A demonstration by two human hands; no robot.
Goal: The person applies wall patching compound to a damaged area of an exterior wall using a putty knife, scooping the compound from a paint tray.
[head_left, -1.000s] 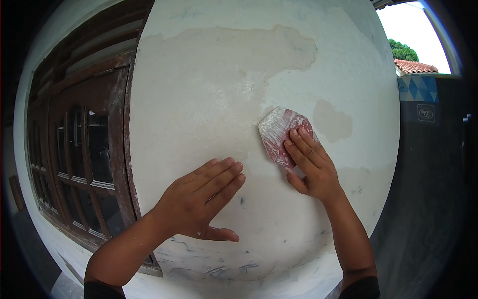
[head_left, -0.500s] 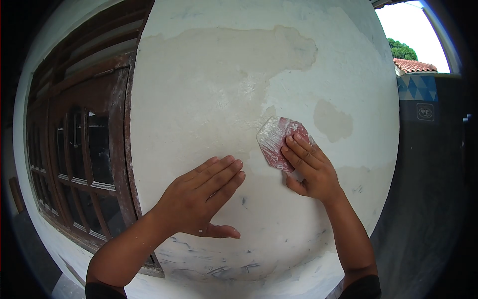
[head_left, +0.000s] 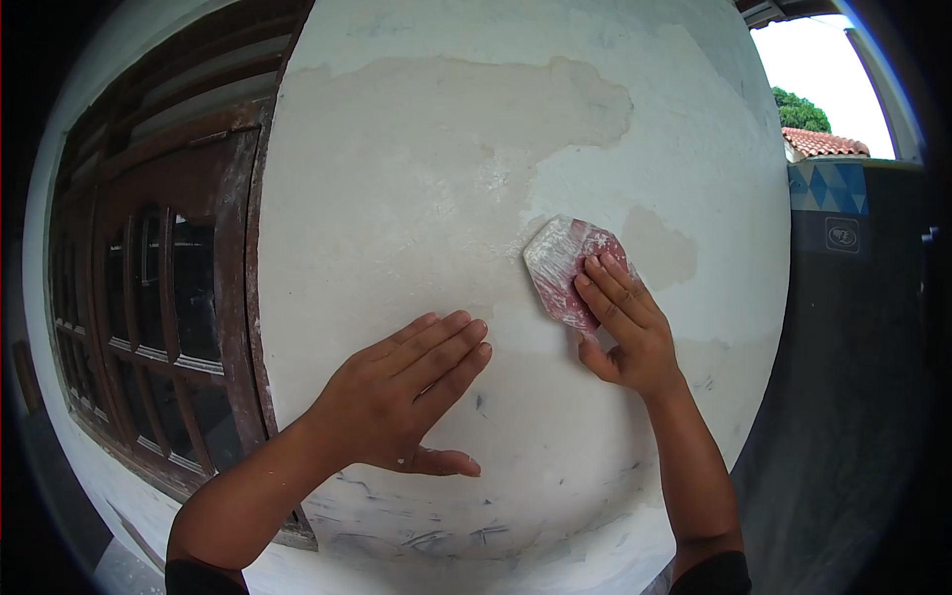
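Observation:
My right hand holds a flat red pad smeared with white, its face against the pale wall. The fingers lie over the pad's right part, with the thumb at its lower edge. To the left and lower down, my left hand has its fingers stretched and its thumb apart, with nothing in it. It is at the wall surface; whether the palm touches cannot be made out. Beige patches mark the wall around and above the pad, and dark streaks show below the hands.
A brown wooden window frame with glass panes borders the wall on the left. At the right stand a dark surface and a blue patterned strip. Beyond are a tiled roof and a green tree.
My right hand has moved the pad slightly up and to the right along the wall. My left hand has hardly moved. The view has shifted slightly.

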